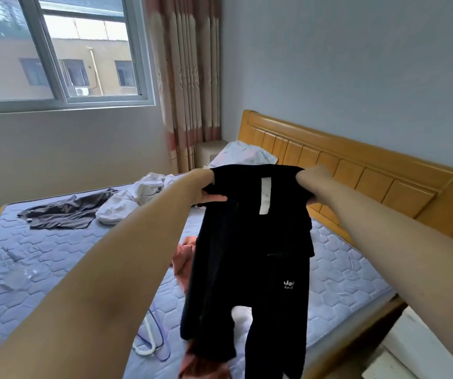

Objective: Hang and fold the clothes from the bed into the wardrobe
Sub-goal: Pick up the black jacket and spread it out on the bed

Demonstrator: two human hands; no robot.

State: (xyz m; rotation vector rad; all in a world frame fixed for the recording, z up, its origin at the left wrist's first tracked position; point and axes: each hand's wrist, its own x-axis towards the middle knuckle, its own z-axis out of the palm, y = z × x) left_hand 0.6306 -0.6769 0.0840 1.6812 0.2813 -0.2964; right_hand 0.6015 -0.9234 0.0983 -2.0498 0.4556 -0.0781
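A pair of black trousers (247,255) hangs in the air over the bed (42,263), its white inner label facing me. My left hand (209,191) grips the waistband at its left end and my right hand (309,181) grips the right end, both arms stretched forward. The legs dangle down to the bottom of the view. On the mattress lie a grey garment (64,212), a heap of white clothes (135,198) and a salmon-pink garment (183,258) partly hidden behind the trousers. The wardrobe is out of view.
Hangers, one white (146,348) and one blue, lie on the mattress near the front edge. A pillow (244,155) leans by the wooden headboard (356,173). A white bedside unit (422,348) stands at lower right. Window and curtain fill the far wall.
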